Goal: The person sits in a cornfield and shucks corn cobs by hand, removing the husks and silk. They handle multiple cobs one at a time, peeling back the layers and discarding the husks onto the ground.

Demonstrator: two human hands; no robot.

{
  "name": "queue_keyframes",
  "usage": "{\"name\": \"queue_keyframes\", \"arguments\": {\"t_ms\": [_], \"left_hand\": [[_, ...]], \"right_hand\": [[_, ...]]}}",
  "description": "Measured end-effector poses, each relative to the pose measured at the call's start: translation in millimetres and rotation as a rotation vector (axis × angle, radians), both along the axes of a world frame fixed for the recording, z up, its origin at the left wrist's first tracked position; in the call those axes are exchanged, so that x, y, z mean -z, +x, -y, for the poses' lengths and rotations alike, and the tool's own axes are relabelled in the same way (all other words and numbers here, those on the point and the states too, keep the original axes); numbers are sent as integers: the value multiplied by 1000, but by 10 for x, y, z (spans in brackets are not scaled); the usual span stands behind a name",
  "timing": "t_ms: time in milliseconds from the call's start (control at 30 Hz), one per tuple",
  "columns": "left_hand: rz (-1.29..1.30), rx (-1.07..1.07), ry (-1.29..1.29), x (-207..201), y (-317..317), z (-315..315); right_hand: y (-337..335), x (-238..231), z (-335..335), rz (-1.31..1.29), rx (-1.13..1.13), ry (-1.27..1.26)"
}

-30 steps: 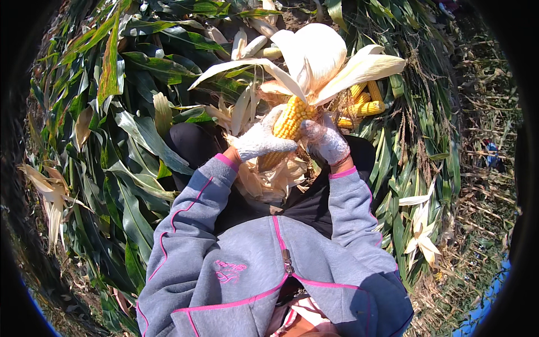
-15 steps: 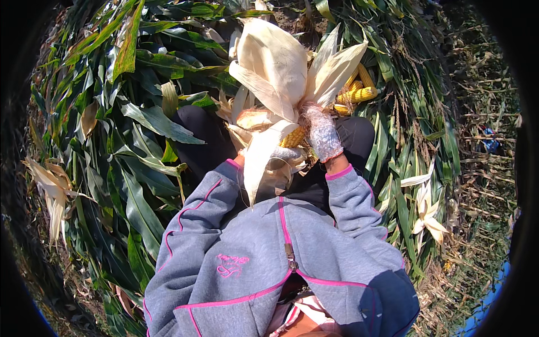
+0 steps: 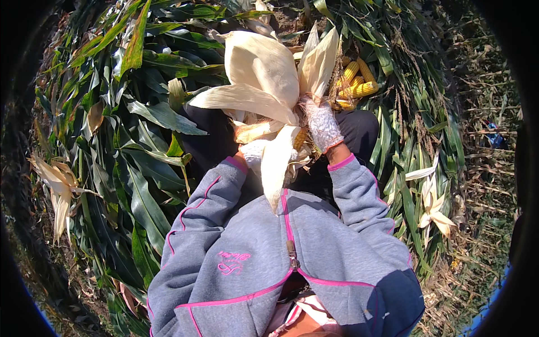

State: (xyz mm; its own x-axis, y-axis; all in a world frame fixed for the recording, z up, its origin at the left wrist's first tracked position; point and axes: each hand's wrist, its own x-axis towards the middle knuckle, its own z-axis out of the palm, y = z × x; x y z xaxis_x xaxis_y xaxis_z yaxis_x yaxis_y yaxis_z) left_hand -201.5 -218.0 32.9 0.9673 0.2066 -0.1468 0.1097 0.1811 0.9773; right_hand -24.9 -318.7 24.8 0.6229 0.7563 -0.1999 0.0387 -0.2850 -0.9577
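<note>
An ear of corn with its pale husk (image 3: pixel 261 64) peeled open is between my hands, over my lap. Some yellow kernels (image 3: pixel 301 138) show between the leaves. My left hand (image 3: pixel 254 153), in a white glove, is closed around the lower part of the ear; a hanging husk strip (image 3: pixel 276 165) hides some of its fingers. On the other side my right hand (image 3: pixel 321 122), gloved in white too, is closed on the base of the upright husk leaves (image 3: pixel 319 64). Brown silk clings near that hand.
Several husked yellow cobs (image 3: pixel 357 87) lie in a small pile beyond my right knee. Green corn stalks and leaves (image 3: pixel 140 208) surround me on both sides. Dry husks lie at the far left (image 3: pixel 60 191) and on the right (image 3: pixel 431 208).
A long husk strip now sticks out to the left, and the upright leaves have drawn closer together. Less of the kernels shows. Both hands have stayed on the ear and its husk.
</note>
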Motion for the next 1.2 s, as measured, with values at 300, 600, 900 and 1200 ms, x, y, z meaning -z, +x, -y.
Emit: {"name": "queue_keyframes", "arguments": {"t_ms": [300,600,900,1200], "left_hand": [[74,-90,-282,167,-46,89],[74,-146,-342,516,-13,282],[19,-315,-320,399,177,394],[139,-301,-473,173,208,435]], "right_hand": [[102,-436,-3,729,-497,16],[-111,-93,-249,648,28,-192],[-209,95,58,523,-40,-78],[-133,125,-29,40,120,128]]}}
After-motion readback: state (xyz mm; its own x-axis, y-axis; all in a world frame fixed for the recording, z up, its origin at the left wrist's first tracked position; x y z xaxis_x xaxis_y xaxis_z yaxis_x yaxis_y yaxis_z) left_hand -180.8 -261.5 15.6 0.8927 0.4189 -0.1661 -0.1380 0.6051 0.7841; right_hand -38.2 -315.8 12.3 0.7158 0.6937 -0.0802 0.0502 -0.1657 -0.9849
